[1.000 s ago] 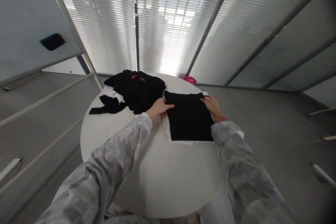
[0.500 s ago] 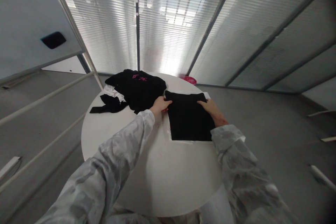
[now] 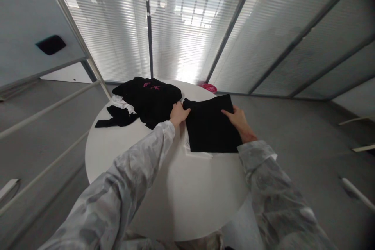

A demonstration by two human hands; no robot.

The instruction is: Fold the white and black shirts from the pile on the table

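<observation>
A folded black garment (image 3: 209,129) lies on the round white table (image 3: 164,195), right of centre. My left hand (image 3: 178,112) pinches its far left corner, fingers closed on the cloth. At the far right edge my right hand (image 3: 238,122) grips the same garment, and that far edge is raised off the table. A thin white layer (image 3: 196,153) shows under the garment's near edge.
A heap of black clothes (image 3: 149,99) with a pink print and a bit of white cloth lies at the table's far left. A red basket (image 3: 208,87) stands on the floor behind the table. Glass walls with blinds enclose the room; a white railing runs at left.
Both hands have moved toward the garment's far corners and closed on them. The far edge of the garment has lifted from the table.
</observation>
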